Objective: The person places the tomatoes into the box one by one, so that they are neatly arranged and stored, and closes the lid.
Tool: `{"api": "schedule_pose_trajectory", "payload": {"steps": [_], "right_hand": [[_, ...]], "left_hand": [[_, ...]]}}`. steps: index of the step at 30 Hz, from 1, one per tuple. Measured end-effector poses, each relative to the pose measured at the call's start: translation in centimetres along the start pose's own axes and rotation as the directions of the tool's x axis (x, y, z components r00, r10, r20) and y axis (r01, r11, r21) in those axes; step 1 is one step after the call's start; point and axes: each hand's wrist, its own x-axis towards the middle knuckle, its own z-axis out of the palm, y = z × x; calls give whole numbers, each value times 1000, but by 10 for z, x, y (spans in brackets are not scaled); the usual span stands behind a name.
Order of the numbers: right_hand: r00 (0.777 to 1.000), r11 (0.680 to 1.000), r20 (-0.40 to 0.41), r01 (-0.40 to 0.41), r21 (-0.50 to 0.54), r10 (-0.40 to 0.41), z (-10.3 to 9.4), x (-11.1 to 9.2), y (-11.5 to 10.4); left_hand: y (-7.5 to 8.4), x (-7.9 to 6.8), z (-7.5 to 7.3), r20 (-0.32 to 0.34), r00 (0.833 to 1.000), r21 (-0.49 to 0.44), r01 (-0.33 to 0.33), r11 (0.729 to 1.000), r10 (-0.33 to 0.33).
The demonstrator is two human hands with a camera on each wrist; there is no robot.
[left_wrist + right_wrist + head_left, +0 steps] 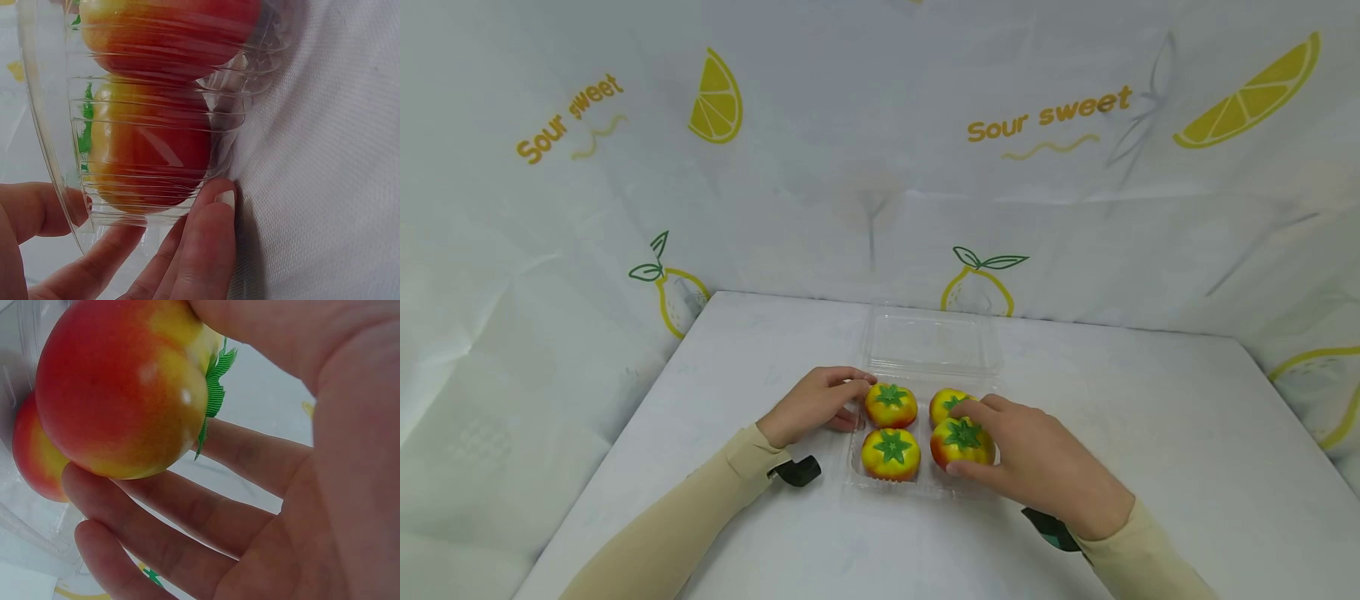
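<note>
In the head view, a clear plastic clamshell box [925, 485] lies with yellow-red toy tomatoes with green leaf tops in it. My left hand [820, 403] grips the box at its left side. The left wrist view shows its fingers [209, 250] around the corner beside a tomato [150, 150]. My right hand [1037, 454] holds the front right tomato [958, 442] between thumb and fingers, over the box's front right part. Behind it, the back right tomato [943, 403] is partly covered. Two others, a back left tomato [890, 408] and a front left tomato [891, 458], sit in the box.
The box's transparent lid [932, 340] lies folded open toward the back of the white table [760, 333]. A white curtain [820, 167] printed with lemons rises behind the table and along its sides. Dark wrist straps [797, 472] show below both hands.
</note>
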Motion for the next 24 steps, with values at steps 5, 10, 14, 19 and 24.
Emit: {"api": "schedule_pose_trajectory", "payload": {"steps": [5,10,14,19,24], "right_hand": [[1000,1000,28,-11,6,11,4,3,-2],[1000,1000,30,-9,7,9,6,5,-3],[999,1000,36,-19,6,19,7,5,-3],[998,999,59,-39,8,38,10,7,-4],[997,999,68,-47,0,47,11,7,-4]], "left_hand": [[1,-1,1,-4,1000,-2,7,1000,-7],[2,-2,1,-7,1000,0,13,1000,-13],[1,-1,1,-7,1000,1,14,1000,-14],[0,-1,1,-5,1000,0,8,1000,-8],[0,0,1,-1,1000,-2,0,1000,0]]}}
